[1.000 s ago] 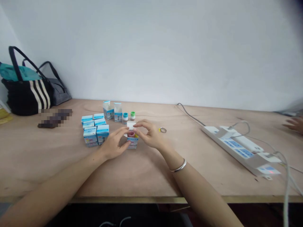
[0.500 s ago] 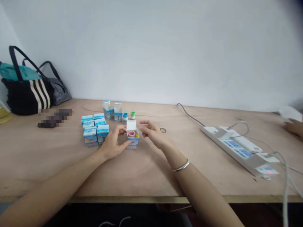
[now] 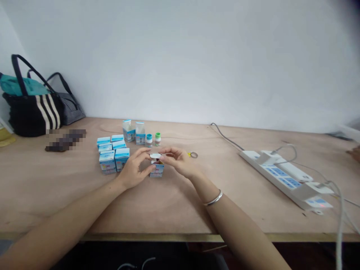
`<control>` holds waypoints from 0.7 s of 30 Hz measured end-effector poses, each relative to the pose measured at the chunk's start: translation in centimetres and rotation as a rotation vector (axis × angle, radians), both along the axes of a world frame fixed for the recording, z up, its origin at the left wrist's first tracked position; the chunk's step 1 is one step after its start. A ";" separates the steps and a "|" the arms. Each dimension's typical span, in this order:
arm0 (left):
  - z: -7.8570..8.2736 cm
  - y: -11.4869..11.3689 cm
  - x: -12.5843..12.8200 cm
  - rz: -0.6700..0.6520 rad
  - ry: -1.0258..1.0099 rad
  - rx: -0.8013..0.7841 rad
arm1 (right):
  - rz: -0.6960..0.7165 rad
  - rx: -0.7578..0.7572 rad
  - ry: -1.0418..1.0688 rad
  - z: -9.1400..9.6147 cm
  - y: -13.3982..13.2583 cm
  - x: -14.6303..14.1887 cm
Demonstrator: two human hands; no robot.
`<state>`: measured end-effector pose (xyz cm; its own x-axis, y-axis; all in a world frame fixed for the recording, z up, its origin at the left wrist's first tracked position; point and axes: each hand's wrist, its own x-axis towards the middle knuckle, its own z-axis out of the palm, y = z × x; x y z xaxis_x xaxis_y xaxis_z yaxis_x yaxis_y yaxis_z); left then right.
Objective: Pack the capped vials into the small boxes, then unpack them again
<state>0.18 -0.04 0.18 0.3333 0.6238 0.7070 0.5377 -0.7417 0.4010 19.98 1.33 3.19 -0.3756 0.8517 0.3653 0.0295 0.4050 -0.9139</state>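
Pinching the carton flap [image 3: 155,155] between left hand [image 3: 134,168] and right hand [image 3: 177,163].

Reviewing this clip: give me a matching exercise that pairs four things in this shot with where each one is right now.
Things:
1. White box flap
2. Silver bangle
3. Small bottle with green cap
4. White power strip

Places:
A. Beside a blue-capped bottle
B. Around the right arm near the wrist
C. On the right side of the table, with cables running from it
D. Between the left hand and right hand

Pairs: 1-D, 2-B, 3-A, 4-C
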 end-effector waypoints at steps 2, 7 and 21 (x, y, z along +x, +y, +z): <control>-0.2 0.1 0.0 -0.020 -0.011 -0.007 | -0.029 0.063 -0.030 0.0 -0.1 0.1; -0.6 0.4 -0.1 -0.043 -0.079 -0.054 | -0.063 0.217 -0.138 -0.1 0.2 0.5; 0.0 0.1 0.3 -0.064 -0.029 0.028 | -0.118 0.655 -0.371 -0.4 0.1 0.6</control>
